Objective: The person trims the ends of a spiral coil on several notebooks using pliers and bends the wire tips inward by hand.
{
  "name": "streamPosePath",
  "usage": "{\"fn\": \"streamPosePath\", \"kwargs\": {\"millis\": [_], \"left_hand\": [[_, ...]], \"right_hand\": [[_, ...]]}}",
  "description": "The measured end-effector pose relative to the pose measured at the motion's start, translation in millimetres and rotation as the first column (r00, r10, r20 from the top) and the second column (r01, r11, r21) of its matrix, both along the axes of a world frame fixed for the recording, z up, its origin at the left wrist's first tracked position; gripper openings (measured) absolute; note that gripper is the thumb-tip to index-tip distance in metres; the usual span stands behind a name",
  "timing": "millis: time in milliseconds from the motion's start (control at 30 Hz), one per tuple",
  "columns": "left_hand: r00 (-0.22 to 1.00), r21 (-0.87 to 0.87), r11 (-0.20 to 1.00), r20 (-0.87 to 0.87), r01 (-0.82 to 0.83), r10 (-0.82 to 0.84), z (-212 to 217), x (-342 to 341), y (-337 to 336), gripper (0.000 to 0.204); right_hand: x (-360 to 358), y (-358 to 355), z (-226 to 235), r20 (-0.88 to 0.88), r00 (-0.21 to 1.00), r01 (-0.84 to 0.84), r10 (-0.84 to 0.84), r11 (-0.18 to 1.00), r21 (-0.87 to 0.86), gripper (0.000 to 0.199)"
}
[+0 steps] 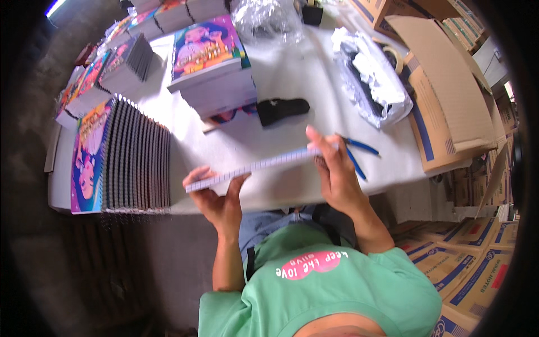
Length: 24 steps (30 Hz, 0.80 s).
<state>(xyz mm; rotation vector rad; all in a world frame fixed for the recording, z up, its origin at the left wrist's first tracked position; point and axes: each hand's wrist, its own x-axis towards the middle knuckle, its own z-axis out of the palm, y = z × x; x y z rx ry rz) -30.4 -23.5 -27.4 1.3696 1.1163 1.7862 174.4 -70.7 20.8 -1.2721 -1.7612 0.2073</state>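
Edge-on above the table's front edge is a thin notebook [264,164], its pale long side marked with evenly spaced dark lines along its length. My left hand [216,202] grips the left end, thumb below and fingers curled round it. At the other end, my right hand [339,177] holds the notebook with its thumb and fingers. Blue-handled pliers [362,146] lie just beyond my right hand. A stack of spiral-bound notebooks [137,160] with colourful covers stands to the left. Behind the held notebook rises a stack of notebook blocks [216,92], no spiral visible, near a black object [283,111] with a rounded end.
More notebook stacks [126,67] fill the far left of the white table [224,137]. Clear plastic [266,22] lies at the back. A plastic-wrapped package [373,84], a tape roll [393,59] and an open cardboard box [449,106] occupy the right. Cartons [460,261] cover the floor at lower right.
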Motion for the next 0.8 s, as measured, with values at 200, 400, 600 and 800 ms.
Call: {"fn": "streamPosePath", "kwargs": {"millis": [200, 400, 600, 800], "left_hand": [[0.999, -0.150, 0.989, -0.050, -0.016, 0.009, -40.8, -6.9, 0.1, 0.059], [0.945, -0.078, 0.991, -0.317, -0.109, 0.079, -17.2, -0.8, 3.6, 0.100], [0.400, 0.316, 0.946, -0.878, 0.070, 0.263, 51.3, 64.9, -1.2, 0.041], [0.535, 0.304, 0.917, -0.835, 0.257, 0.127, 50.4, 59.5, 23.0, 0.019]], "right_hand": [[5.7, 11.2, -6.6, 0.084, 0.996, -0.035, 0.038, 0.999, -0.029, 0.063], [15.0, 13.6, -8.4, 0.105, 0.994, -0.002, 0.011, 0.997, -0.083, 0.054], [20.7, 19.3, -3.9, 0.067, 0.991, -0.117, 0.120, 0.992, -0.047, 0.050], [87.1, 12.0, 32.4, -0.488, 0.856, -0.396, 0.173, 0.825, -0.403, 0.038]]}}
